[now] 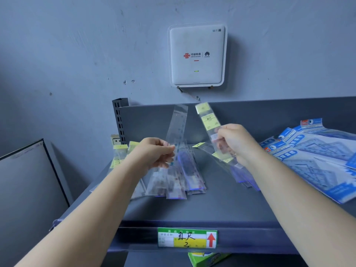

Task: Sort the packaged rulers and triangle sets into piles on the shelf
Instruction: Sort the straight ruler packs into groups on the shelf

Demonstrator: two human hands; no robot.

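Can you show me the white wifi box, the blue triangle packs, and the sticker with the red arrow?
wifi box (196, 54): head view, front face.
triangle packs (316, 157): head view, top pack.
arrow sticker (187, 238): head view, yellow middle.

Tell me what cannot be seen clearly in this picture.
Head view only:
- Lower end of the ruler in the left hand: hidden behind the fingers.
- Print on the ruler in the right hand: blurred and too small.
- Triangle sets: cut off by the right edge.
- Green box under the shelf: cut off by the bottom edge.
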